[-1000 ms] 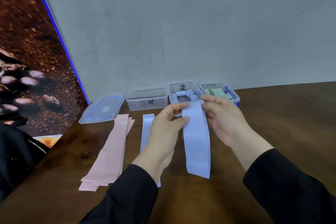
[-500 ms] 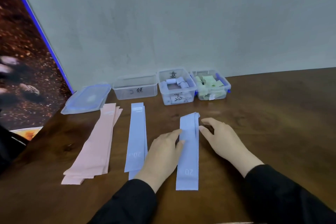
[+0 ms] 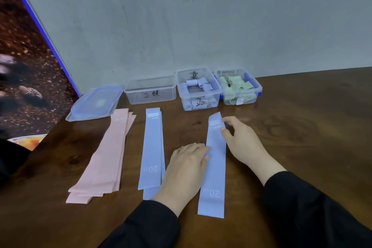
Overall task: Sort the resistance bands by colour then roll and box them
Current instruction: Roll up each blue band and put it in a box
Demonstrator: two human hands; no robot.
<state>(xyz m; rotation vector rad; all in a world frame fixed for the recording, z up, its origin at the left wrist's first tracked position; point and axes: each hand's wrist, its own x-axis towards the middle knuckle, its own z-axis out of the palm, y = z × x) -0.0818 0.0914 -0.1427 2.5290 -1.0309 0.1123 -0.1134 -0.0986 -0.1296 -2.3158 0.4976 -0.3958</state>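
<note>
Now, right fingers [image 3: 226, 127] pinching blue band [image 3: 214, 167].

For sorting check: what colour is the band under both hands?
Light blue band, clearest in the head view.

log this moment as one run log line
phase: start rolling | left hand: presses flat blue fabric band | right hand: pinches its far end | clear plastic middle box: holds blue rolls

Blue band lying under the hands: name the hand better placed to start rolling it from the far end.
Right. The right hand already has its fingertips at the far end of the blue band, which curls up there. The left hand rests flat at mid-length, better suited to steadying.
</note>
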